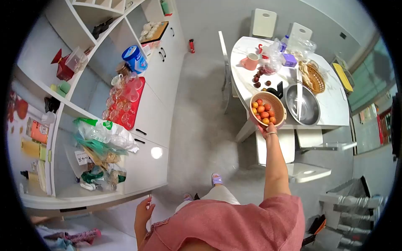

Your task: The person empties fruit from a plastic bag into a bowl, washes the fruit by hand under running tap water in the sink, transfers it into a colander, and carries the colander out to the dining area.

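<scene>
My right hand [268, 130] grips the near rim of a beige plastic colander [281, 104] at the front edge of the white table [276, 85]. Inside the colander lie several small round red and orange fruits [264, 111], perhaps tomatoes or plums. Just right of it is a wide steel bowl [312, 111] with a long pale strip-like tool [299, 90] lying across it. My left hand [144, 210] hangs low near the cabinet's front corner, fingers loosely apart, holding nothing.
Farther back on the table are a pink mug [250, 62], dark round fruits [257, 79], a purple box [289, 60] and a wicker basket [320, 83]. White chairs [274, 146] surround it. On the left cabinet sit a red tray [133, 113] of glasses and plastic bags [104, 134].
</scene>
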Demonstrator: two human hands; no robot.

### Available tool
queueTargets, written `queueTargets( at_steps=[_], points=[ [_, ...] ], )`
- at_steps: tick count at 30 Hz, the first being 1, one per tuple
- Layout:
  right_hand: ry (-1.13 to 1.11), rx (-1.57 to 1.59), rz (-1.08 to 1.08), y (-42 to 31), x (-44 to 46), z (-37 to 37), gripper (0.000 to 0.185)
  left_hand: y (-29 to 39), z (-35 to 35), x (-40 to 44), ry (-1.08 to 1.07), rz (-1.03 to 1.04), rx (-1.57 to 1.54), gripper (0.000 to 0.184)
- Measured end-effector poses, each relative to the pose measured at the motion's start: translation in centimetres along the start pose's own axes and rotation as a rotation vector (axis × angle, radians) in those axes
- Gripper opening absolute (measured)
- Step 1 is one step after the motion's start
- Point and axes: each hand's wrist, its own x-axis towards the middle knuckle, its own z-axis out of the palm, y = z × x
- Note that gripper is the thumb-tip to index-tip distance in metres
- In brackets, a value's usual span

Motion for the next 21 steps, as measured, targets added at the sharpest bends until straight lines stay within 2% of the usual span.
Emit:
queueTargets(
  at_steps=[3, 4, 5, 7, 8, 10, 11, 14, 18, 19, 21],
  points=[
    [0.063, -0.093, -0.004, -0.4, 1.7, -0.2, 0.041, 2.5, 0.9, -0.4, 0.052, -0.012, 0.038, 0.037],
    [0.02, -0.067, -0.032, -0.4, 2.5, -0.6, 0.041, 3.6, 1.0, -0.9, 0.054, -0.058, 0.073, 0.037],
    [0.08, -0.024, -0.008, -0.5, 2.6, -0.4, 0.042, 4.7, 1.0, -1.3, 0.058, -0.113, 0.101, 0.037],
    [-0.051, -0.035, -0.057, -0.8, 4.5, -1.6, 0.044, 4.5, 1.7, -2.1, 0.07, -0.104, 0.093, 0.037],
    [-0.116, -0.163, -0.091, -1.3, 4.3, -1.3, 0.043, 4.1, 2.1, -2.5, 0.061, -0.122, 0.084, 0.037],
    [-0.363, -0.216, -0.185, -1.3, 4.9, -1.6, 0.048, 3.5, 3.2, -3.7, 0.048, -0.141, 0.119, 0.037],
    [-0.348, -0.28, -0.195, -1.6, 3.1, 0.2, 0.056, 3.8, 3.5, -4.4, 0.064, -0.142, 0.099, 0.038],
    [-0.379, -0.461, -0.197, 0.3, 1.3, 4.0, 0.048, 1.3, 6.1, -6.9, 0.139, -0.095, 0.123, 0.039],
    [-0.355, -0.686, -0.233, 5.0, -1.6, 7.6, 0.039, 0.7, 7.2, -11.0, 0.104, -0.284, -0.018, 0.039],
    [-0.345, -0.732, -0.249, 6.0, -2.5, 8.0, 0.036, -0.1, 7.8, -12.4, 0.152, -0.333, -0.044, 0.039],
    [-0.316, -0.808, -0.262, 7.5, -3.9, 8.1, 0.032, -1.9, 10.2, -14.7, 0.205, -0.292, -0.065, 0.04]
  ],
)
